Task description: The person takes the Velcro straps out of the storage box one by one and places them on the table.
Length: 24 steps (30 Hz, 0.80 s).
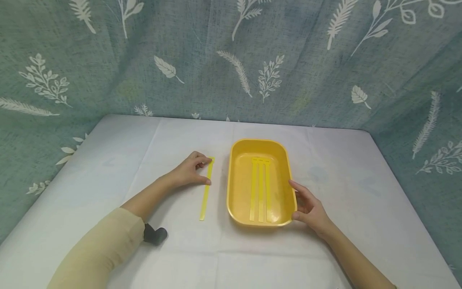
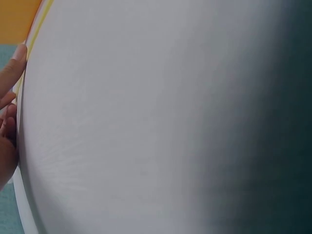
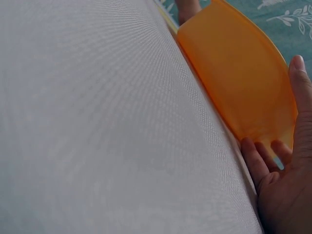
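Note:
A thin flat yellow strip [image 1: 204,202] lies on the white table, left of a yellow tray [image 1: 240,216]. My left hand [image 1: 187,170] touches that strip with a fingertip near its far end and the thumb about midway along. In the left wrist view only part of the left hand [image 2: 10,73] shows, at the left edge. Inside the tray, three similar yellow strips [image 1: 261,192] lie side by side, lengthwise. Against the tray's right side rests my right hand [image 1: 313,210], fingers and thumb apart. The right wrist view shows its fingertips touching the tray's outer wall [image 3: 239,73].
White cloth covers the table [image 1: 252,261]. A blue-green curtain [image 1: 202,72] with white leaf prints hangs behind it and along both sides. A small black rounded object [image 1: 156,236] shows beside the left sleeve [image 1: 104,249].

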Motion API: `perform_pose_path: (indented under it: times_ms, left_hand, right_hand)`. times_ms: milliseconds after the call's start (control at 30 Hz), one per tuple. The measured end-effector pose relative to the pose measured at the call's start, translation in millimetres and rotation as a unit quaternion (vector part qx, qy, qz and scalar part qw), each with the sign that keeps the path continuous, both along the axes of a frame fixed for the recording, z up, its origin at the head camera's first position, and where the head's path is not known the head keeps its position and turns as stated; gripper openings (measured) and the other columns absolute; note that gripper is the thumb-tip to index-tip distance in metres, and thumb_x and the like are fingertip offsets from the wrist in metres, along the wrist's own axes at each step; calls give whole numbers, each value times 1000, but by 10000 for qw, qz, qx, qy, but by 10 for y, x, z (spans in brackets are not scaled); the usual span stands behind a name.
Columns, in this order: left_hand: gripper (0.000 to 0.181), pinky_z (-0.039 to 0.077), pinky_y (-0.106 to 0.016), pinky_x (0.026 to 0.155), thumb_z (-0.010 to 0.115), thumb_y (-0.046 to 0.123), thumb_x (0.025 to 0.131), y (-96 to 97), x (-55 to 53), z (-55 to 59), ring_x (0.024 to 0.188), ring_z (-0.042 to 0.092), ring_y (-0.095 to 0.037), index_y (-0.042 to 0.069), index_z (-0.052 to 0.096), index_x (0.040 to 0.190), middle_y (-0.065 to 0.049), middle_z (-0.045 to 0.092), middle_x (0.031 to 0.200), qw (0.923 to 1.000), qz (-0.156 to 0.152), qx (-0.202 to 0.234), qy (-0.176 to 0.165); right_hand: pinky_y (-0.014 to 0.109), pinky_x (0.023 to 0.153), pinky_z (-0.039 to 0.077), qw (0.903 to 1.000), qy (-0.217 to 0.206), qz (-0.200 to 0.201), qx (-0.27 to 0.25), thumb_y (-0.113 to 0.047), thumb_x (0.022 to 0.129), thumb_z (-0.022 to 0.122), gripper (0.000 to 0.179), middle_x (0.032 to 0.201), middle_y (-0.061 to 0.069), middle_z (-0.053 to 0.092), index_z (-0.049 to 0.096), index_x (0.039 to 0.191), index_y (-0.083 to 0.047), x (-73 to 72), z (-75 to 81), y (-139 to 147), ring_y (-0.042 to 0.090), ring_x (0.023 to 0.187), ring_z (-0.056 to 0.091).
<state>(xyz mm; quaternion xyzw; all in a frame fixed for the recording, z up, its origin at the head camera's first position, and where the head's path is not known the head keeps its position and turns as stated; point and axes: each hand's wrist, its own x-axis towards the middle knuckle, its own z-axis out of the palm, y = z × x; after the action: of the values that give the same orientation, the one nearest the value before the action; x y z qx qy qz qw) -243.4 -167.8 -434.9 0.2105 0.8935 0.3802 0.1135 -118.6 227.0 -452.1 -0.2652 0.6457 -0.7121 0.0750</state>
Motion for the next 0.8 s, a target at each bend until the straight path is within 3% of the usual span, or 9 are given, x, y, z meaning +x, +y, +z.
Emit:
perform_pose_path:
  times_ms: [267, 467, 667, 800]
  left_hand:
    - [80, 39, -34, 83, 87, 27, 66, 11, -20, 62, 99, 44, -23, 4, 52, 134, -11, 45, 115, 9996, 67, -243, -145]
    - [80, 40, -32, 78, 86, 25, 68, 13, -97, 143, 94, 47, -23, 2, 50, 135, -13, 50, 111, 9995, -107, -282, -52]
    - [78, 43, -35, 85, 85, 24, 70, 88, -184, 301, 104, 48, -25, 4, 48, 137, -16, 50, 126, 9991, -241, -62, -329]
    - [77, 44, -40, 90, 84, 24, 71, 171, -264, 438, 107, 49, -27, 4, 48, 137, -18, 49, 129, 9990, -289, 63, -341]
  right_hand:
    - [28, 83, 53, 10000, 90, 3, 44, -20, 86, 70, 78, 140, 6, 41, 26, 148, -1, -18, -37, 12, 15, 119, 53]
    - [27, 84, 52, 9998, 148, -31, 97, -20, 86, 69, 77, 141, 6, 41, 26, 148, -1, -15, -42, 6, 14, 120, 53]
    - [26, 85, 52, 9996, 206, -109, 157, -18, 87, 69, 76, 142, 6, 41, 27, 147, 1, -4, -26, -6, 13, 120, 53]
    - [26, 85, 52, 9996, 226, -112, 131, -18, 87, 69, 76, 141, 7, 41, 26, 147, 2, -6, -24, -1, 14, 120, 53]
